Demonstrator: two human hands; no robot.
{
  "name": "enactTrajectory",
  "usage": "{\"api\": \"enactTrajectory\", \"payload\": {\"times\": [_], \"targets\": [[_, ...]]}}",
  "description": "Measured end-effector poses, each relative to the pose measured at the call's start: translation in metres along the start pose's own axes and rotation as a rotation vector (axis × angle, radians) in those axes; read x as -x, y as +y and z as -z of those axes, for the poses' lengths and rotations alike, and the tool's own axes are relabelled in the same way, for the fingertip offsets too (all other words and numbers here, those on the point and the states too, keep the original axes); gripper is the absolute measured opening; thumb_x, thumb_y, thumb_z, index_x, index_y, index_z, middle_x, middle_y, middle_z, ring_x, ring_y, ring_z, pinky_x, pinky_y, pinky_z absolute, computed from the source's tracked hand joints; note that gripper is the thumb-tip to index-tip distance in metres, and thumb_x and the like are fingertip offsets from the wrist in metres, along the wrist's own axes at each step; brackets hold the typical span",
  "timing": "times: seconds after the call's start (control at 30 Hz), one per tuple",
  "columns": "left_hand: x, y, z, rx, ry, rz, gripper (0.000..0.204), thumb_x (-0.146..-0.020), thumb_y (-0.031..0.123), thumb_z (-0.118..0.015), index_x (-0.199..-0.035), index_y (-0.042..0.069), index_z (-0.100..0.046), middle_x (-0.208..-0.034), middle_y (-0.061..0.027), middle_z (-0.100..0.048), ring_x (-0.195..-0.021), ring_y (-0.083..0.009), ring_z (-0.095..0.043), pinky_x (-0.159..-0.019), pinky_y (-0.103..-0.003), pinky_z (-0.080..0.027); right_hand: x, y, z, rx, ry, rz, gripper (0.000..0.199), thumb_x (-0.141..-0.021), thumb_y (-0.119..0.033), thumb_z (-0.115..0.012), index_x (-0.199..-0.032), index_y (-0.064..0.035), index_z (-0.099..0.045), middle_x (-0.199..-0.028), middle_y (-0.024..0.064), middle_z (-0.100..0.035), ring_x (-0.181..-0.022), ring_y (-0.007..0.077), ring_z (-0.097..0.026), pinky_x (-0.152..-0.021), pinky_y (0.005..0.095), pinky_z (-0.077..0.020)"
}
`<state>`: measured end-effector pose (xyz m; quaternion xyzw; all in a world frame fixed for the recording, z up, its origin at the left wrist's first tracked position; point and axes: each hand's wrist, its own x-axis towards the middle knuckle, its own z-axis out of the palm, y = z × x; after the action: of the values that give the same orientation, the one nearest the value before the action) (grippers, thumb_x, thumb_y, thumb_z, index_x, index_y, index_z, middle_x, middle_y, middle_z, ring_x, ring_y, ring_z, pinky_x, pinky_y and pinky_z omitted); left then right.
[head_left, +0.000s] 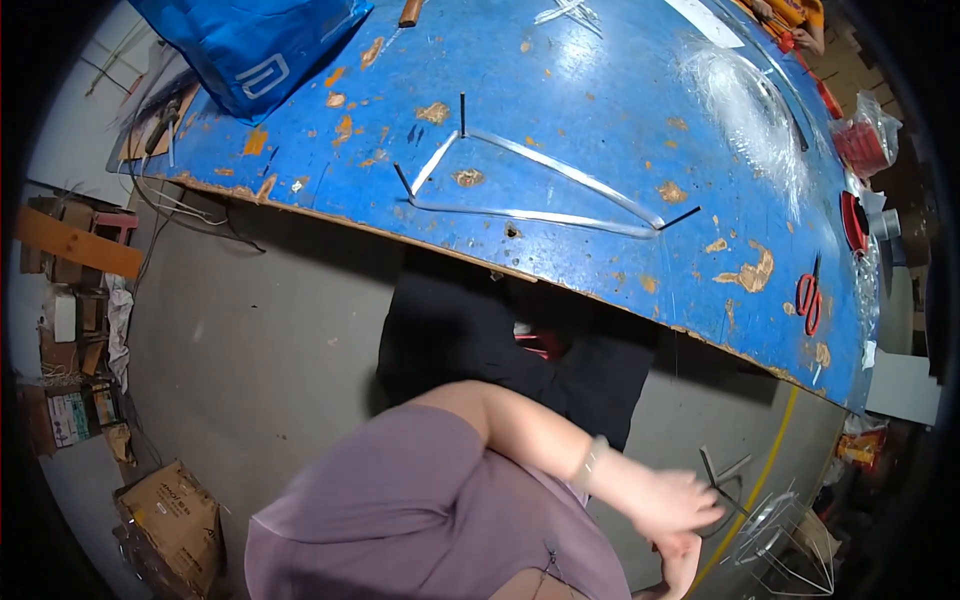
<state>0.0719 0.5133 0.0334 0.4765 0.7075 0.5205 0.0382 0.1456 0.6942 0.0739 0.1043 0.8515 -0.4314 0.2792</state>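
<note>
My left arm reaches across my body to the right. My left hand (675, 503), with a bracelet (592, 460) at the wrist, is blurred by motion, so I cannot tell what its fingers hold. Just below it is my right hand (680, 556), bent at the wrist and partly hidden, its grip unclear. Nearest to both hands, down at the right, are a dark rod (709, 466) and a bundle of shiny strips and thin wires (772, 530). On the blue table, a shiny clear band (535, 213) runs in a long triangle around three black pegs (463, 115).
Red-handled scissors (808, 303) lie on the blue table (590, 130) at the right. Behind them spreads a heap of clear strands (745, 110). A blue bag (262, 60) stands at the far left. Another person (800, 22) is at the far right. Cardboard boxes (175, 525) sit at lower left.
</note>
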Motion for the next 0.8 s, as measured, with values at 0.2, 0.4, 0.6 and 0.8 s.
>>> {"api": "enactTrajectory", "payload": {"times": [0.2, 0.4, 0.6, 0.8], "targets": [[0.044, -0.025, 0.045, 0.805, -0.590, -0.118, 0.032, -0.088, 0.024, -0.042, -0.076, -0.001, -0.057, -0.068, -0.0115, -0.059, -0.065, -0.0221, -0.057, -0.062, -0.034, -0.045, 0.018, -0.054, 0.037, 0.258, -0.155, 0.011, 0.009, -0.073, -0.004, -0.063, -0.070, 0.0029, -0.058, -0.060, 0.0039, -0.052, -0.059, 0.0121, -0.045, -0.058, 0.0250, -0.0383], [0.198, -0.002, 0.231, 0.684, -0.198, 0.775, 0.023, -0.087, 0.018, -0.047, -0.075, 0.002, -0.059, -0.066, 0.0001, -0.054, -0.060, -0.0057, -0.044, -0.053, -0.022, -0.035, -0.043, -0.072, 0.051, 0.431, -0.148, 0.493, 0.016, -0.071, -0.016, -0.067, -0.072, -0.0004, -0.064, -0.052, 0.0024, -0.048, -0.049, 0.0109, -0.042, -0.044, 0.0243, -0.0293], [0.250, 0.004, 0.265, 0.474, 0.090, 0.852, 0.018, -0.082, 0.014, -0.052, -0.075, 0.000, -0.061, -0.063, -0.0014, -0.055, -0.056, -0.0059, -0.045, -0.050, -0.021, -0.034, -0.137, -0.155, 0.016, 0.458, -0.216, 0.635, 0.014, -0.074, -0.015, -0.064, -0.075, -0.0016, -0.064, -0.059, 0.0065, -0.053, -0.054, 0.0147, -0.049, -0.049, 0.0265, -0.0374], [0.279, -0.003, 0.313, 0.331, 0.365, 0.736, 0.021, -0.085, 0.015, -0.051, -0.073, 0.000, -0.059, -0.062, -0.0019, -0.052, -0.058, -0.0071, -0.045, -0.054, -0.019, -0.035, -0.165, -0.198, 0.000, 0.428, -0.269, 0.690, 0.015, -0.077, -0.015, -0.062, -0.075, -0.0002, -0.062, -0.063, 0.0058, -0.056, -0.057, 0.0110, -0.051, -0.050, 0.0235, -0.0376]]}}
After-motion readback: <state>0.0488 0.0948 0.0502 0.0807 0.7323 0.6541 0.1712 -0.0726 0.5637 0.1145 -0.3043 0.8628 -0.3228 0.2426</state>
